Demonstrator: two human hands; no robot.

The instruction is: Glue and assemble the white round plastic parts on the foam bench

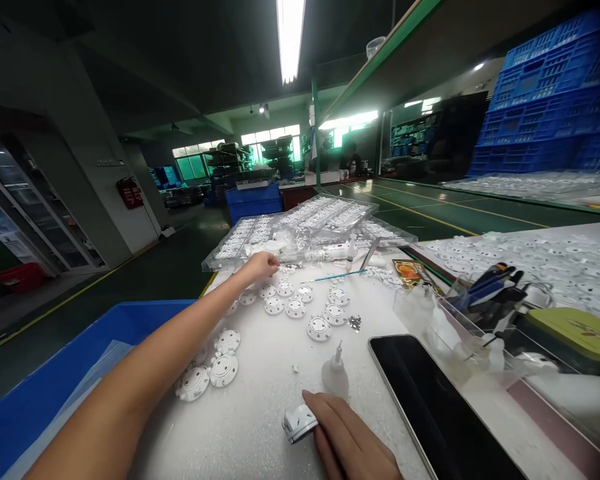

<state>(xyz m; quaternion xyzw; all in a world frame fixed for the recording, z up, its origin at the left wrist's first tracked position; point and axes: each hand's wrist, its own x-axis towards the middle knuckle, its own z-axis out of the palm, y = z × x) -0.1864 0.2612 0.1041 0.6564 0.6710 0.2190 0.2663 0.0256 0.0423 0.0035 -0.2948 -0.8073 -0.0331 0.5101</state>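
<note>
My left hand (261,266) reaches far across the white table, its fingertips pinched together beside a pile of small white and dark bits (293,269). Whatever sits between those fingertips is too small to make out. Close to me, my right hand (353,437) grips a white plastic part (299,423) by its edge, tilted up off the table. Just beyond it stands a squeeze bottle (335,377) with a thin nozzle. Round white discs (319,327) with small dark spots lie in loose groups under and beside my left forearm. Tiny metal pieces (355,323) form a small heap to their right.
A phone (435,407) lies at the right, next to clear trays of tools (500,283) and a yellow-green lid (575,332). Bagged trays of white parts (325,217) are stacked at the back. A blue bin (145,317) borders the left side. A thin blue stick (333,277) lies crosswise.
</note>
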